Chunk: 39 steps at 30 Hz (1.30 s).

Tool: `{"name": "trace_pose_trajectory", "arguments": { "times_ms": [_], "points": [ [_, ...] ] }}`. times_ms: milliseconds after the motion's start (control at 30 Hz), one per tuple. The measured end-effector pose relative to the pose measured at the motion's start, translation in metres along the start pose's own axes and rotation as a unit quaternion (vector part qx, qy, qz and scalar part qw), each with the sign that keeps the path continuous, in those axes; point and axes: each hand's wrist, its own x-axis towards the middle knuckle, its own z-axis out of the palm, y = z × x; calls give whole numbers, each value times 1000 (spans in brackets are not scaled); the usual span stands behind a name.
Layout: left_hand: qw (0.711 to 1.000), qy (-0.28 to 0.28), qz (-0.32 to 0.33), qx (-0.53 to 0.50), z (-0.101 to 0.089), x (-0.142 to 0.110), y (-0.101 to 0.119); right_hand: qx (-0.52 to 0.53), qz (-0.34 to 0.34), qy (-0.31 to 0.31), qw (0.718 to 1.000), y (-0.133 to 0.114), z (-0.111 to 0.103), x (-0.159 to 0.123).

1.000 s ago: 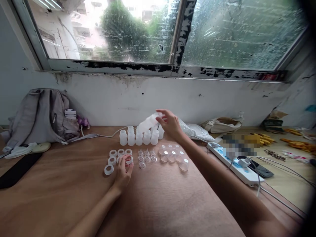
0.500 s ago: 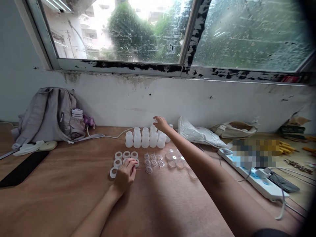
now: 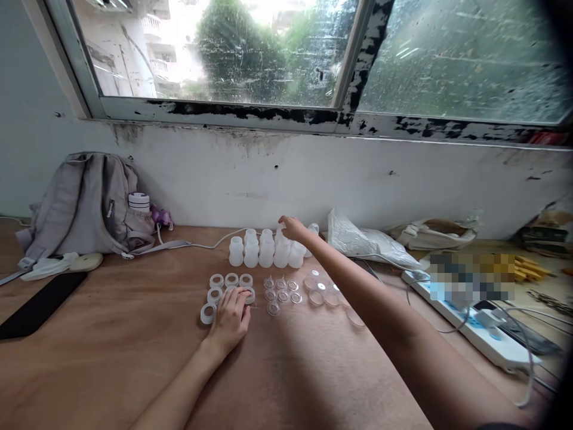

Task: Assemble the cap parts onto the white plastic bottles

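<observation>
My left hand [image 3: 230, 318] lies palm down with fingers stretched over the group of whitish plastic rings [image 3: 216, 280], covering some of them. Farther back, my right hand [image 3: 294, 228] reaches to the rows of translucent white plastic bottles [image 3: 267, 252], its fingers closed at the top of a back bottle [image 3: 282, 237]. That grip is partly hidden by the hand itself. Between the two arms are several small clear plastic pieces [image 3: 282, 296], some with a pointed tip. Clear round discs [image 3: 316, 297] lie to their right, partly behind my right forearm.
A grey backpack [image 3: 85, 206] leans at the left wall, with a black flat item [image 3: 42, 306] before it. On the right are a silvery plastic bag [image 3: 358, 240], a beige pouch [image 3: 432, 235] and a white power strip [image 3: 474, 331] with cables. A window is above the table.
My right hand has come down slightly onto the back bottle. The left hand's fingers have flattened over the rings. The view has shifted a little.
</observation>
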Motion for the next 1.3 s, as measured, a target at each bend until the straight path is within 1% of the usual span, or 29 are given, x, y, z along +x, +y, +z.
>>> {"name": "trace_pose_trajectory", "arguments": {
  "times_ms": [133,233,300,367,400,467,500,533,600,667,733,800,900,1000,1067,1167,1233,1300],
  "points": [
    [997,-9,-23,75,4,-2,-4,8,-14,19,1000,-3,-6,-5],
    [995,-15,-24,100,5,-4,-6,24,-32,45,998,-13,-15,-17],
    [994,-17,-22,106,4,-4,-5,36,-49,64,996,-23,-18,-33],
    [994,-18,-19,108,3,-4,-3,51,-75,80,993,-33,-16,-59],
    [994,-18,-18,108,2,-3,-2,63,-92,87,990,-38,-12,-75],
    [994,-14,-13,109,2,-3,-1,145,-143,122,971,-44,3,-112],
    [994,-11,-8,110,2,-3,0,175,-147,133,964,-46,13,-132],
    [994,-8,-2,110,2,-3,0,195,-139,140,961,-48,24,-150],
    [994,-8,13,106,4,-3,1,233,-96,128,959,-48,47,-181],
    [996,-12,21,87,5,-3,2,280,-52,107,952,-49,66,-201],
    [998,-15,21,51,4,-3,5,301,-44,95,948,-50,80,-210],
    [1000,-6,20,8,2,-3,10,308,-49,93,946,-52,88,-212],
    [999,11,17,-49,-3,-3,19,310,-46,110,943,-54,93,-210],
    [992,0,-18,-123,-6,-4,27,318,-41,123,939,-56,94,-211],
    [980,-15,-71,-187,-4,-5,31,333,-33,121,935,-58,93,-214],
    [943,-25,-158,-293,1,-6,35,387,-8,111,915,-61,88,-219],
    [907,-38,-183,-376,3,-6,37,430,5,104,897,-64,85,-222],
    [872,-67,-181,-449,4,-5,40,455,12,111,884,-66,83,-224]
  ]
}}
